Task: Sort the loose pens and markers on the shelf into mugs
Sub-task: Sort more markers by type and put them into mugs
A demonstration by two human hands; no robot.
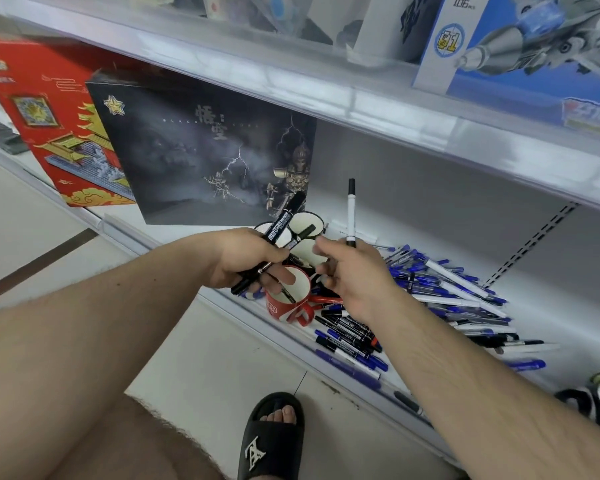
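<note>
You see a red mug (286,299) with white lettering, black markers (284,221) printed in white, a white pen (351,211) capped black, and a mostly blue-and-white pen pile (440,296) on the white shelf (548,292).

Three mugs (286,299), two hands (246,259), three boxes (201,150), many loose pens (447,292)

Head view, close, downward onto shelf (413,237).

Blue pens (440,289) heaped beside red mug (288,303) — mostly unsorted.
</note>
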